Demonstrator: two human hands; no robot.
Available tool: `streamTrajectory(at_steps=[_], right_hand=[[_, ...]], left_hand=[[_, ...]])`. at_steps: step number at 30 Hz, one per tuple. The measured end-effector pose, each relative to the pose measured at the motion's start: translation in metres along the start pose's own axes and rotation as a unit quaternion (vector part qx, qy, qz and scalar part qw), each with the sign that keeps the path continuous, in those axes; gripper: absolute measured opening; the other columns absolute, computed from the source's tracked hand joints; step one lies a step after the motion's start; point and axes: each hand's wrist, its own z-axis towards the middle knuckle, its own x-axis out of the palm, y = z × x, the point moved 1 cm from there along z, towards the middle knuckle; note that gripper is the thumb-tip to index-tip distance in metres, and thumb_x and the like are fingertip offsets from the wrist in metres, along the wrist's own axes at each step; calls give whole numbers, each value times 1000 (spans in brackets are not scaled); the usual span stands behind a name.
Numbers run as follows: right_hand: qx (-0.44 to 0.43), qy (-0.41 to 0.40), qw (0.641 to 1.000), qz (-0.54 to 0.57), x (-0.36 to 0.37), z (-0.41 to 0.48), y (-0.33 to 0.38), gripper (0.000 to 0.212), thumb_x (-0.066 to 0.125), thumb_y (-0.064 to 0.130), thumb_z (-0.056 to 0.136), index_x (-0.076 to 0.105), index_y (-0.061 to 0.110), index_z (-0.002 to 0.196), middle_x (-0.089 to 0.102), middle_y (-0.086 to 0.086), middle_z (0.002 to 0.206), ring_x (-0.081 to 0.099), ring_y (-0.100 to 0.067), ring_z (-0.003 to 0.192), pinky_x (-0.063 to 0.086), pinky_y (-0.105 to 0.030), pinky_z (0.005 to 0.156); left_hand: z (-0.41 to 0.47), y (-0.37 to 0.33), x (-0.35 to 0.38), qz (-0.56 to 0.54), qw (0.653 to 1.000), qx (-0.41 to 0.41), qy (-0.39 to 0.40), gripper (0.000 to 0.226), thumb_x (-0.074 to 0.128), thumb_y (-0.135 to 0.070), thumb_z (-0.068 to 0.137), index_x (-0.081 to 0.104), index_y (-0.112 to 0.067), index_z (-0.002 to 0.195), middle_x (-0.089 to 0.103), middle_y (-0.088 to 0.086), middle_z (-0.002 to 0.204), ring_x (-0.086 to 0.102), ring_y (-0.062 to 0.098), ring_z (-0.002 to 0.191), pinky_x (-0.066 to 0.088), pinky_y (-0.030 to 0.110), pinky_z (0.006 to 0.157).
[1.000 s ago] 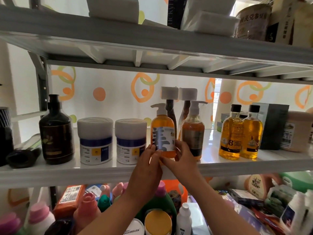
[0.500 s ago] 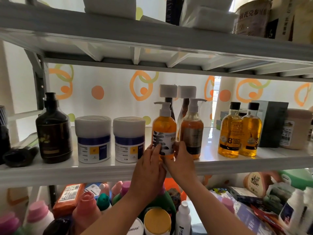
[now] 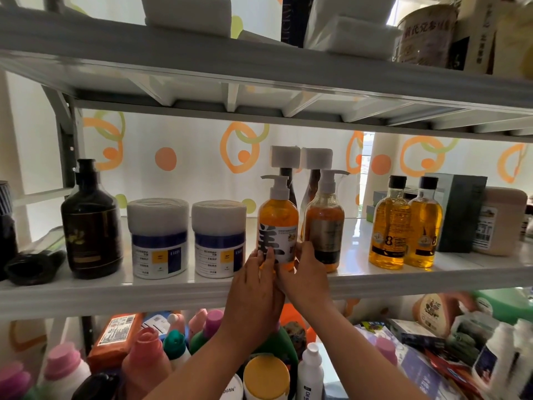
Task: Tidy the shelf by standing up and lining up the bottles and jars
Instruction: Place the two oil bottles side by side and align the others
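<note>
The white middle shelf [image 3: 178, 290] carries a single front row of upright containers. Behind it hangs a white backdrop [image 3: 190, 174] printed with orange and green rings. The upper shelf [image 3: 259, 62] holds white boxes and a printed can. The lower level is crowded with coloured bottles [image 3: 144, 359] and cartons. On the middle shelf, at far left, a black tube [image 3: 34, 262] lies on its side, just beside a dark brown pump bottle [image 3: 91, 226] that stands upright. Next come two white jars [image 3: 158, 236] with blue label bands, side by side and nearly touching. Right of centre stand the orange pump bottle [image 3: 278, 220] and, just beside it, an amber pump bottle [image 3: 325, 223]; two tall dark bottles with white square caps [image 3: 300, 158] stand directly behind this pair. Well apart to the right, two yellow oil bottles [image 3: 406, 223] with black caps stand touching, followed by a dark green box [image 3: 461, 215] and a beige tub [image 3: 503, 220]. The left hand [image 3: 253, 295] and the right hand [image 3: 307, 280] both reach up over the shelf edge and grip the base of the orange pump bottle from either side, fingertips [image 3: 269, 256] pressed on its white label. The bottle stands upright near the front edge, its pump nozzle pointing left.
</note>
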Motion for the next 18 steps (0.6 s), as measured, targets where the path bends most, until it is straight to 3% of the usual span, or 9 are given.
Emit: streamTrajectory(at_steps=[4,8,18], right_hand=[[-3,-4,1000,-1,0,-2,1,36,55,30,92,38,18,122,57,-1,127,59,-19,111,39,-8,70],[-1,-8,1000,1,1,-2,2,39,56,32,92,37,19,124,57,0,128,59,-19,112,46,-20,84],[3,-3,1000,18,2,-4,5,38,55,28,92,37,20,125,54,-1,132,56,-20,117,48,-26,93]], left_hand=[[-1,0,1,2,1000,-3,2,53,38,-37,88,55,-5,126,65,16,120,65,29,109,51,34,90],[-2,1,3,6,1000,-11,11,56,38,-40,88,58,-5,126,65,15,121,66,29,109,51,33,90],[-1,3,4,23,1000,-11,15,58,39,-41,86,57,-6,129,65,14,121,66,27,108,52,33,89]])
